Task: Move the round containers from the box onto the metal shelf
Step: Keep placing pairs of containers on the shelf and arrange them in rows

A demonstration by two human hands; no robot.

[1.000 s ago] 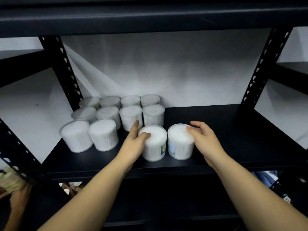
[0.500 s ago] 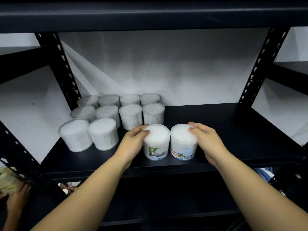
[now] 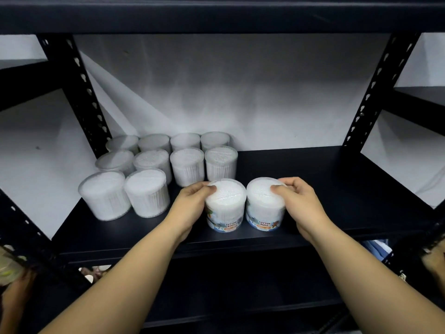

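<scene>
A black metal shelf (image 3: 313, 189) fills the view, its matte deck set between perforated uprights (image 3: 81, 92) at the back left and back right, with another dark shelf board (image 3: 216, 15) running across overhead. Behind it stands a pale grey-white wall (image 3: 240, 92). More dark shelving shows at the far left and far right edges.

On the left half of the deck stand ten round containers (image 3: 185, 166) of cotton buds, clear-walled and upright, packed close in three rows: four against the wall, four in front of them, and two nearer the front edge on the left.

Nearer the front edge, about the middle of the shelf, two more containers stand upright and touching side by side, their printed labels facing the camera. The left hand (image 3: 190, 208) curls round the left labelled container (image 3: 225, 206), thumb on the lid rim and fingers behind it. The right hand (image 3: 301, 203) grips the right labelled container (image 3: 265, 203) likewise, thumb on its lid and fingers wrapped round the far side. Both containers appear to rest on the deck.

Below the shelf it is dark. At the lower left corner another person's hand (image 3: 14, 290) holds something pale and greenish, too blurred to tell. At the lower right, a bit of blue fabric (image 3: 378, 247) shows under the deck.
</scene>
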